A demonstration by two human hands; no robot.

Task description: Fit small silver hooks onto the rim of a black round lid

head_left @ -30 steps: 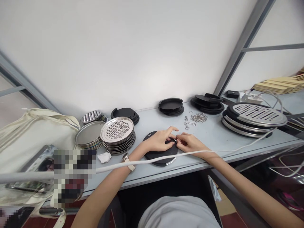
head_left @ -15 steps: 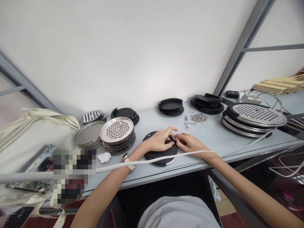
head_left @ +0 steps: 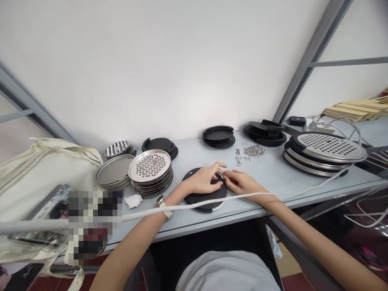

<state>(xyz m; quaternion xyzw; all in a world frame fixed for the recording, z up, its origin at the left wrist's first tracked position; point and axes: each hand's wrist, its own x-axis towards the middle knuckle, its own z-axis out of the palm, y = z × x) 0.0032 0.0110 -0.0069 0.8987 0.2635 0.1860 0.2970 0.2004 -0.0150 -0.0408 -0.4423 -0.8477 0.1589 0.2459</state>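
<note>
The black disc (head_left: 194,196) lies flat near the front edge of the desk (head_left: 194,155), about the middle of its length. The left hand (head_left: 209,180) rests on it, thumb and forefinger apart; whether its curled fingers hold something, one cannot tell. The right hand (head_left: 236,182) has its grip closed, the thumb and fingertip pinching a small metal clip (head_left: 222,176). This clip is between both hands, above the disc's far right part, directly left of the right fingertips, and the right hand is nearer. Its long axis is too small to read.
</note>
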